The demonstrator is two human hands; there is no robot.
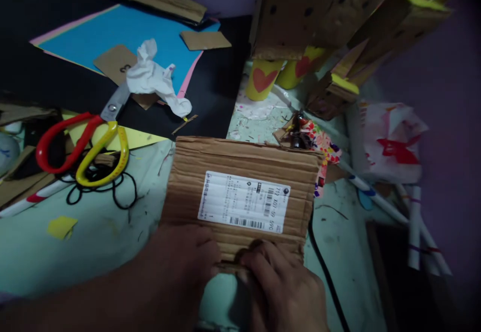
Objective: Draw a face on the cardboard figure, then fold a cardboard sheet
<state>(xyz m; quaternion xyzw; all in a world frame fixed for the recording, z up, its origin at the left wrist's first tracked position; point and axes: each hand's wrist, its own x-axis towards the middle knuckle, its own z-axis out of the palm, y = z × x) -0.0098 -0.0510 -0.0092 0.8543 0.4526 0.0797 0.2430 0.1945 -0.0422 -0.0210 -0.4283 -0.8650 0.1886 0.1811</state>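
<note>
A creased piece of brown corrugated cardboard (240,154) with a white printed shipping label (244,201) is in front of me at the middle of the head view. My left hand (188,254) grips its near edge on the left, fingers curled. Close beside it, my right hand (285,282) pinches the same near edge, fingers bent over the rim. The cardboard's underside and the fingertips beneath it are hidden. Scissors (88,144) with one red and one yellow handle lie to the left, apart from both hands.
Crumpled white tissue (154,78) rests on blue paper (90,31) at the back left. Cardboard figures with yellow cups (261,78) stand at the back right. A black cable (326,272) runs down the right; black cord (124,191) tangles under the scissors. White rolled tubes (415,226) lie far right.
</note>
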